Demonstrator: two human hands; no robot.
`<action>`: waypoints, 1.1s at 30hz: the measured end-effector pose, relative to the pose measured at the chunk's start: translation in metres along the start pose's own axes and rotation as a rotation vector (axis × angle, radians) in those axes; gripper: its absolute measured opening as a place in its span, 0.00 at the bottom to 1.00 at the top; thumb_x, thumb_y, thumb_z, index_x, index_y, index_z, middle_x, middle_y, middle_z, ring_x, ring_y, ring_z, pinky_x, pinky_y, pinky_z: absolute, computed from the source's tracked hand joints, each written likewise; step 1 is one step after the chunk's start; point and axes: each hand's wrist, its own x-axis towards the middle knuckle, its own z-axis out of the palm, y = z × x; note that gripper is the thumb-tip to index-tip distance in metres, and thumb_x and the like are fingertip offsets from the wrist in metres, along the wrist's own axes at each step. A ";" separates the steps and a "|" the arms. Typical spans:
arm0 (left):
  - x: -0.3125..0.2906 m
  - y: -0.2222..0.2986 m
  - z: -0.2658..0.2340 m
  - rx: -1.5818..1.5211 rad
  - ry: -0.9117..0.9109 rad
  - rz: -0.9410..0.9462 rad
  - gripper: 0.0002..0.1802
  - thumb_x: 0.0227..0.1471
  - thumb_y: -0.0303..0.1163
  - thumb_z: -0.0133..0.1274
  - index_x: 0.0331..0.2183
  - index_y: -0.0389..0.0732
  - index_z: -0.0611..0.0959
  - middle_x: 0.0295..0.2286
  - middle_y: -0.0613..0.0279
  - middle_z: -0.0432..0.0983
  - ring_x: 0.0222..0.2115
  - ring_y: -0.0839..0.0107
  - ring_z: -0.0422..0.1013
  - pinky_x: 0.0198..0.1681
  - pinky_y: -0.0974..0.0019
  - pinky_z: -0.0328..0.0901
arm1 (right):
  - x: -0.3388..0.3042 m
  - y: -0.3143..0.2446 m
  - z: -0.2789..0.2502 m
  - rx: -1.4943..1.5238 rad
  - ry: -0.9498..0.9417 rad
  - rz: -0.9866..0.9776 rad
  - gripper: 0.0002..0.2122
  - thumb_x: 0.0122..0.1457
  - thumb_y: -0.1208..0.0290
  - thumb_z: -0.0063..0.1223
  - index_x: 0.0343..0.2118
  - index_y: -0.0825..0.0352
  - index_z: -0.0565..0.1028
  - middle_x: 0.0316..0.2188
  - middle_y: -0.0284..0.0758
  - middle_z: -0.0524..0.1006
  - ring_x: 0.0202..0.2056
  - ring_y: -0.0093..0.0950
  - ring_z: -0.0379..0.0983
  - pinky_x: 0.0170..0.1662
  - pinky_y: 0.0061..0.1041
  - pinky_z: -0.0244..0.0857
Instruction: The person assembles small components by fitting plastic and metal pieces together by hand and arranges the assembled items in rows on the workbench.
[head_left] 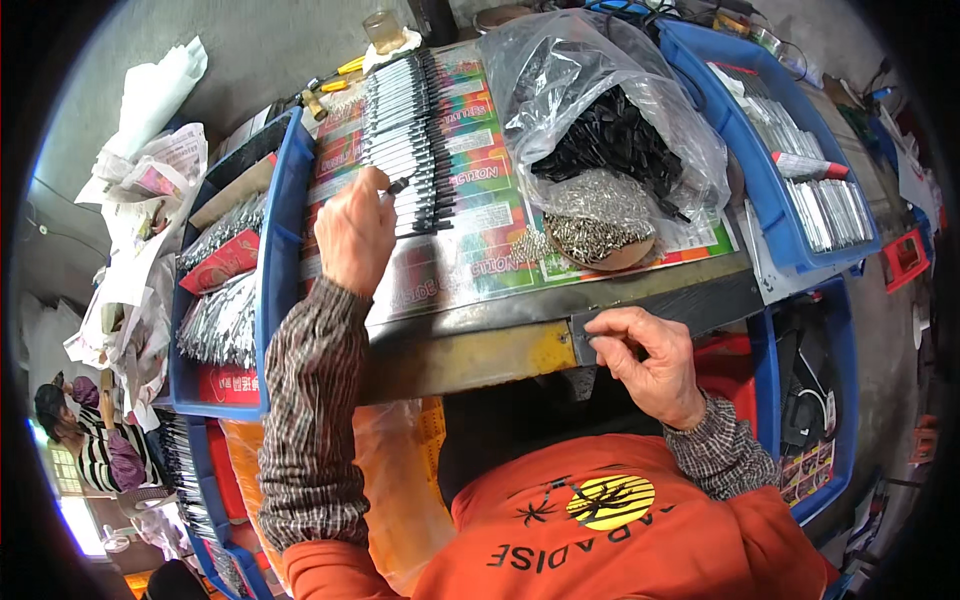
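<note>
From here, the left hand's [355, 235] grip looks pinched narrow on a black piece [398, 186] over the row of pen-like rods [392, 115] on the tabletop [450, 322], I'd keep it square, and right hand's [648, 365] grip is near-closed, can't tell if loaded.

The clear bag [535, 100] is glossy, crinkled plastic, the black pieces [615, 140] look like smooth plastic, the small parts [590, 240] shiny metal, the rods [398, 115] silvery and polished, the printed sheets [480, 200] glossy, the blue bin [287, 270] smooth plastic, the newspaper [150, 215] matt and crumpled, and the checked sleeve [315, 410] puckered cloth.
</note>
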 end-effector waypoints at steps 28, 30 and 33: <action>0.081 -0.065 0.097 0.022 -0.077 -0.024 0.09 0.45 0.23 0.55 0.33 0.42 0.82 0.30 0.54 0.76 0.35 0.53 0.72 0.40 0.55 0.66 | 0.004 -0.002 -0.009 -0.074 -0.086 -0.143 0.11 0.48 0.82 0.60 0.36 0.69 0.74 0.21 0.38 0.76 0.20 0.33 0.74 0.22 0.28 0.66; 0.081 -0.067 0.098 0.014 -0.055 0.017 0.09 0.45 0.23 0.55 0.33 0.42 0.82 0.30 0.55 0.76 0.36 0.54 0.72 0.40 0.56 0.66 | 0.004 -0.002 -0.009 -0.078 -0.085 -0.143 0.11 0.48 0.82 0.60 0.36 0.69 0.74 0.21 0.38 0.76 0.20 0.33 0.74 0.22 0.28 0.66; 0.083 -0.069 0.098 0.022 -0.082 0.052 0.10 0.48 0.24 0.52 0.34 0.46 0.83 0.32 0.55 0.75 0.37 0.52 0.71 0.42 0.54 0.65 | 0.004 -0.002 -0.009 -0.080 -0.086 -0.149 0.10 0.48 0.82 0.60 0.35 0.69 0.74 0.21 0.38 0.76 0.20 0.34 0.74 0.23 0.28 0.66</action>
